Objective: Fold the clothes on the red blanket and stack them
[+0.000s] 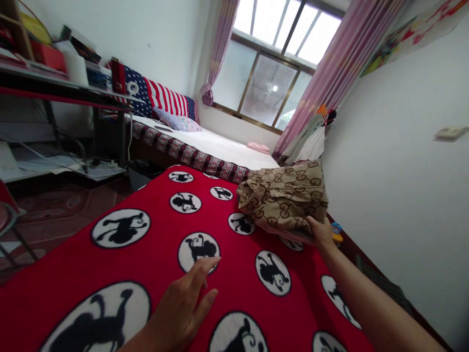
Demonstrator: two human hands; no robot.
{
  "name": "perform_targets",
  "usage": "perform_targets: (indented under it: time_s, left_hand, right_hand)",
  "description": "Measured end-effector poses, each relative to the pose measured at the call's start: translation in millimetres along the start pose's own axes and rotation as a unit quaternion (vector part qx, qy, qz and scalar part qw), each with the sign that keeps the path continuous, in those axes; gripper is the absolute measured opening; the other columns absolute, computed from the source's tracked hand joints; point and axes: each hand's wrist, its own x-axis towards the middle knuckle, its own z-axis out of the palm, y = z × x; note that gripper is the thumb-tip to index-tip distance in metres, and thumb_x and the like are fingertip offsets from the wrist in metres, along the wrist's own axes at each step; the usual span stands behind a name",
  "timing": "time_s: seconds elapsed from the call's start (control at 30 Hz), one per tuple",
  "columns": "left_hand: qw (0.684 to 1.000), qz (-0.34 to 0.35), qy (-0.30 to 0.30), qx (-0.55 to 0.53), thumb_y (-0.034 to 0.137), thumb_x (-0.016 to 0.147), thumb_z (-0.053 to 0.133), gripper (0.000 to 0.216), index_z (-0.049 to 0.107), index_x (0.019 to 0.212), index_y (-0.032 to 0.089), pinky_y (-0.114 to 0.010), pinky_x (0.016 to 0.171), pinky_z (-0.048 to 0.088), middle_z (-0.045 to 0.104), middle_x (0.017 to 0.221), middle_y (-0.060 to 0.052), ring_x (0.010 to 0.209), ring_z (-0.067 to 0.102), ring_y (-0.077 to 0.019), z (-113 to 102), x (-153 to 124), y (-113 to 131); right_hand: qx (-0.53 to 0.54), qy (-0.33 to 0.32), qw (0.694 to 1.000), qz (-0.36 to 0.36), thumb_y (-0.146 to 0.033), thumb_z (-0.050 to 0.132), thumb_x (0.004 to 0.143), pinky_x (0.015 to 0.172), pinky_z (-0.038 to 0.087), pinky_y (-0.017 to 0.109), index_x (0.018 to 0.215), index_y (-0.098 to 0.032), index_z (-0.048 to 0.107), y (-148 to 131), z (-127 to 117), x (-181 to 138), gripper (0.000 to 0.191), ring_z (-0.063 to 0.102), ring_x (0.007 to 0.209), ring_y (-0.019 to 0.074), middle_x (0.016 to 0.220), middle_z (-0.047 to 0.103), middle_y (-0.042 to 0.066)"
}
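A red blanket (161, 264) with white ovals and black monkey figures covers the surface before me. Over its middle is my left hand (185, 303), empty, with thumb and fingers apart. At the far right of the blanket lies a folded tan garment (286, 193) with a brown letter pattern, on top of other folded cloth whose edge shows below it. My right hand (320, 232) grips the near right corner of this pile. Some of its fingers are hidden by the cloth.
Beyond the blanket stands a bed (220, 144) with a white sheet, pillow (178, 120) and folded pink cloth (258, 147). A cluttered desk (66, 95) is on the left, a dark bin (141, 176) beside it. Small blue and yellow items (336, 232) lie by the right wall.
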Motion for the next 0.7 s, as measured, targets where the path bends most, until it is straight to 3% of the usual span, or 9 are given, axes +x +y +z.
perform_targets:
  time_s: [0.1,0.2,0.3,0.37,0.47,0.53,0.63,0.7]
  left_hand:
    - [1.000,-0.005,0.021,0.009,0.022,0.094,0.046,0.047,0.036,0.139,0.026,-0.032,0.093,0.054,0.058,0.133,-0.010,0.114,0.062,-0.0201,-1,2,-1]
    - [0.998,-0.022,0.065,0.005,0.019,0.094,0.044,0.049,0.033,0.142,0.025,-0.039,0.101,0.050,0.044,0.145,-0.012,0.130,0.049,-0.0225,-2,2,-1]
    - [0.989,-0.026,0.148,-0.006,0.016,0.095,0.043,0.053,0.028,0.144,0.024,-0.045,0.107,0.043,0.031,0.154,-0.014,0.141,0.034,-0.0246,-5,3,-3]
    - [0.978,-0.029,0.205,-0.007,0.015,0.094,0.044,0.055,0.025,0.146,0.023,-0.050,0.111,0.037,0.025,0.156,-0.015,0.144,0.027,-0.0262,-10,5,-7]
    - [0.959,-0.052,0.278,0.013,0.018,0.094,0.047,0.060,0.022,0.148,0.024,-0.055,0.116,0.025,0.019,0.157,-0.015,0.146,0.020,-0.0280,-24,8,-18]
    - [0.947,-0.064,0.312,0.034,0.020,0.094,0.047,0.061,0.021,0.149,0.024,-0.056,0.117,0.021,0.016,0.158,-0.015,0.147,0.017,-0.0286,-35,11,-29]
    - [0.940,-0.054,0.330,0.070,0.023,0.095,0.047,0.061,0.022,0.150,0.024,-0.056,0.117,0.019,0.012,0.160,-0.014,0.147,0.016,-0.0302,-48,14,-42]
    - [0.939,-0.034,0.330,0.095,0.025,0.095,0.047,0.059,0.026,0.150,0.025,-0.056,0.117,0.020,0.010,0.161,-0.013,0.147,0.017,-0.0319,-52,15,-48]
  right_hand:
    - [-0.051,0.013,0.996,-0.073,-0.038,0.068,0.056,0.073,0.054,0.034,0.102,-0.017,0.061,-59,11,-4,0.051,0.066,0.085,0.0270,0.093,0.069,0.008]
    - [-0.178,0.000,0.971,-0.161,-0.041,0.070,0.057,0.076,0.051,0.033,0.101,-0.018,0.061,-134,34,-21,0.050,0.063,0.087,0.0266,0.098,0.066,0.009]
    - [-0.265,-0.040,0.931,-0.247,-0.047,0.070,0.061,0.077,0.049,0.032,0.100,-0.018,0.061,-200,68,-61,0.050,0.061,0.089,0.0263,0.104,0.062,0.011]
    - [-0.291,-0.087,0.903,-0.303,-0.048,0.069,0.062,0.076,0.049,0.032,0.101,-0.018,0.062,-225,95,-100,0.050,0.060,0.089,0.0257,0.105,0.059,0.010]
    - [-0.320,-0.180,0.851,-0.375,-0.045,0.070,0.064,0.073,0.049,0.033,0.099,-0.017,0.062,-234,135,-162,0.046,0.060,0.088,0.0254,0.107,0.057,0.011]
    - [-0.314,-0.253,0.792,-0.458,-0.041,0.071,0.065,0.074,0.049,0.033,0.101,-0.016,0.062,-228,157,-195,0.044,0.060,0.089,0.0250,0.110,0.056,0.012]
    - [-0.272,-0.306,0.710,-0.573,-0.041,0.067,0.074,0.079,0.050,0.033,0.102,-0.014,0.061,-221,173,-221,0.039,0.059,0.094,0.0254,0.112,0.057,0.013]
    - [-0.254,-0.313,0.687,-0.605,-0.041,0.064,0.079,0.081,0.050,0.034,0.101,-0.013,0.062,-220,173,-225,0.036,0.059,0.095,0.0253,0.111,0.058,0.014]
